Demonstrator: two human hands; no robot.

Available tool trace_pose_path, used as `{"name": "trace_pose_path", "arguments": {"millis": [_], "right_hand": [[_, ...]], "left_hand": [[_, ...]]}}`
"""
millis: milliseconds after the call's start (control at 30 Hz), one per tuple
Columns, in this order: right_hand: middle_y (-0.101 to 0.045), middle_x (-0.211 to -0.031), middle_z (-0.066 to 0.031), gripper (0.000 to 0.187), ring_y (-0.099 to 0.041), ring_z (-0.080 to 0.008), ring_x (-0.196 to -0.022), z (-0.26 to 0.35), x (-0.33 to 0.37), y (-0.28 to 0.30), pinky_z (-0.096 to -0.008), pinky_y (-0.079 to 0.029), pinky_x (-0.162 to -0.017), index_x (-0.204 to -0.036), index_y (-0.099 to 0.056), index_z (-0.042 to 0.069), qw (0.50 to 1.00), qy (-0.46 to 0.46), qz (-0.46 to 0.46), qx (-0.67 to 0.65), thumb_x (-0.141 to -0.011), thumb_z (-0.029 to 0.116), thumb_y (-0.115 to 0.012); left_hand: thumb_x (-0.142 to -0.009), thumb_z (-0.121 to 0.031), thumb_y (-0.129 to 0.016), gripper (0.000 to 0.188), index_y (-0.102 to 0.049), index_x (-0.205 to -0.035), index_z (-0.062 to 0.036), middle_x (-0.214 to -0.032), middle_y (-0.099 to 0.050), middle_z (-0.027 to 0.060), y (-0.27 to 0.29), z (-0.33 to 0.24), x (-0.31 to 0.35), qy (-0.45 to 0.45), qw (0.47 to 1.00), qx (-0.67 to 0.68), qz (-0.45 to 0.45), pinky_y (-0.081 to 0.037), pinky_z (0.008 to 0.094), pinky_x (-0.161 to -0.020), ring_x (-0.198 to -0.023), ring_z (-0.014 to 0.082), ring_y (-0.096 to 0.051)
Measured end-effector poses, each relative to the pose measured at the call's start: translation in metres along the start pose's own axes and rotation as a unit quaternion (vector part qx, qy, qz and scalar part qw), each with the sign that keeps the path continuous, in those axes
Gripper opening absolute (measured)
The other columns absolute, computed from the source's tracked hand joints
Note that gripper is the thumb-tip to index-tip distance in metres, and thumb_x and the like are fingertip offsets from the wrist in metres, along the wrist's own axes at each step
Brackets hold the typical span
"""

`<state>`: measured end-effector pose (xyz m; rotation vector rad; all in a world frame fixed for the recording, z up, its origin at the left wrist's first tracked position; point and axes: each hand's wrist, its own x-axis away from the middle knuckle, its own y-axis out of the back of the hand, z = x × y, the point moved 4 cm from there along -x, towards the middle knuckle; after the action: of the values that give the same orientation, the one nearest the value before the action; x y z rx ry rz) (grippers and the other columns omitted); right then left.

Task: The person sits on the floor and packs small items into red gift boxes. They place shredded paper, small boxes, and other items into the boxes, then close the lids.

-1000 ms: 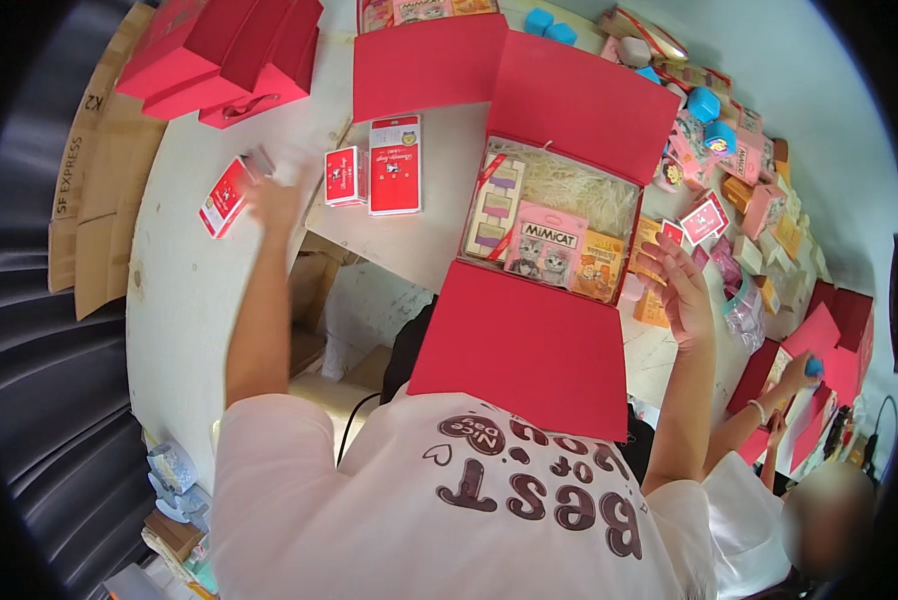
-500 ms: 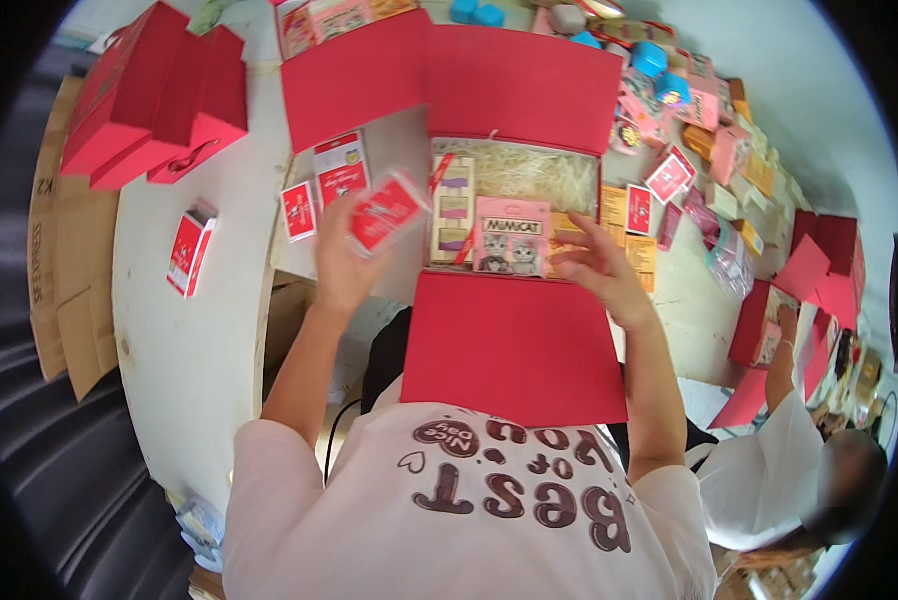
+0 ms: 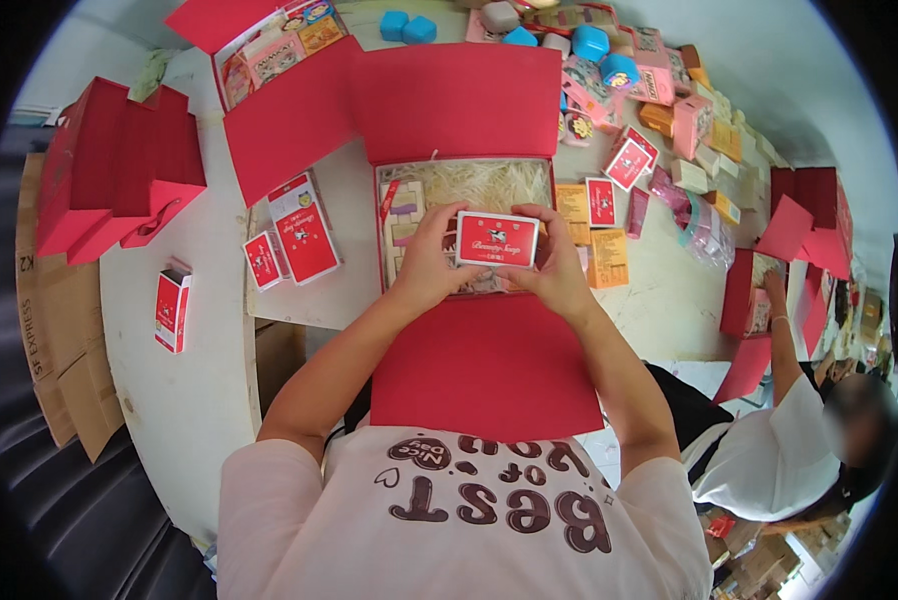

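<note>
left hand (image 3: 427, 262) + right hand (image 3: 554, 268): both grip red soap box (image 3: 497, 240) | below: open gift box (image 3: 466, 215), paper shreds (image 3: 479, 183) | beside: orange packets (image 3: 607, 256), table (image 3: 194, 400)

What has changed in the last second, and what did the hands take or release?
Both hands came together over the open red gift box. The left hand and right hand now hold one small red-and-white carton between them; earlier the hands were apart, left reaching out sideways. The box with straw filling stayed open.
</note>
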<state>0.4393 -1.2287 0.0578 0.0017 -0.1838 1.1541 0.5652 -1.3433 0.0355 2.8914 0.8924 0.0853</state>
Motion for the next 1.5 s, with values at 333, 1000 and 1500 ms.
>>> {"name": "trace_pose_path", "arguments": {"millis": [333,1000,1500], "right_hand": [[-0.049,-0.114,-0.0152,0.087,-0.050,-0.0258,-0.106,-0.001,-0.009,0.001,-0.0353,-0.042,-0.090,-0.133,-0.022,0.006,0.952,0.236,-0.092,0.173,-0.062,-0.013,-0.068],[-0.048,-0.119,-0.0139,0.082,-0.051,-0.0205,-0.109,0.001,-0.031,-0.006,-0.0337,-0.046,-0.091,-0.135,-0.020,0.001,0.985,0.083,-0.136,-0.061,-0.068,-0.017,-0.064],[-0.055,-0.116,-0.0102,0.053,-0.053,-0.0184,-0.107,0.009,-0.033,-0.009,-0.0296,-0.042,-0.093,-0.119,-0.047,0.002,0.977,0.156,-0.146,0.015,-0.071,-0.010,-0.066]], "left_hand": [[-0.070,0.012,-0.065,0.077,-0.025,-0.133,-0.0049,-0.115,-0.050,0.0140,0.005,-0.008,-0.008,-0.154,0.986,0.046,-0.037,-0.040,0.0343,-0.096,-0.111,0.0221,-0.050],[-0.076,0.006,-0.064,0.057,-0.039,-0.127,0.0008,-0.116,-0.052,0.0118,0.011,0.012,-0.024,0.046,0.964,0.248,-0.085,-0.044,0.0308,-0.093,-0.107,0.0178,-0.052],[-0.076,0.011,-0.060,0.045,-0.049,-0.118,0.0005,-0.112,-0.054,0.0069,0.022,0.002,-0.032,0.015,0.975,0.217,-0.053,-0.048,0.0292,-0.089,-0.105,0.0169,-0.053]]}}
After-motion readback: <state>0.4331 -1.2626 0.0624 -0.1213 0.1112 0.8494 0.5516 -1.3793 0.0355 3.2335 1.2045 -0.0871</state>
